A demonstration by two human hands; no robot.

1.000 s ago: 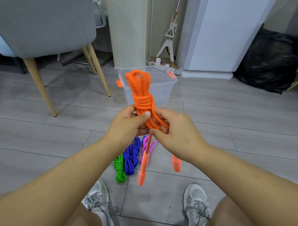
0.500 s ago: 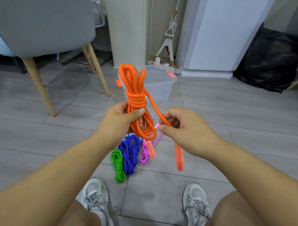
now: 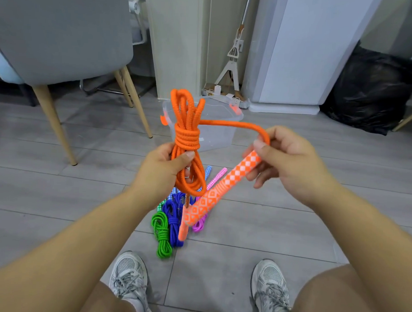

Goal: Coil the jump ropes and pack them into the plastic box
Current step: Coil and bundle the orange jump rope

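Gripping orange coil (image 3: pixel 186 138) (left hand (image 3: pixel 161 175)), right hand (image 3: pixel 293 166) apparently pinching its tail (image 3: pixel 229 124)

Both bare forearms reach forward, the hands held up and apart. The left hand (image 3: pixel 161 170) curls around the coiled orange rope (image 3: pixel 186 138), thumb pressed across its front. The right hand (image 3: pixel 293 163) pinches the rope's free end between thumb and curled fingers, just above the handle (image 3: pixel 222 191).

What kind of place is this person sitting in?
Most likely a room in a home, perhaps a dining or utility corner. A grey upholstered chair with wooden legs stands nearby, a flat mop leans in the corner, and a full black rubbish bag sits on the grey plank floor.
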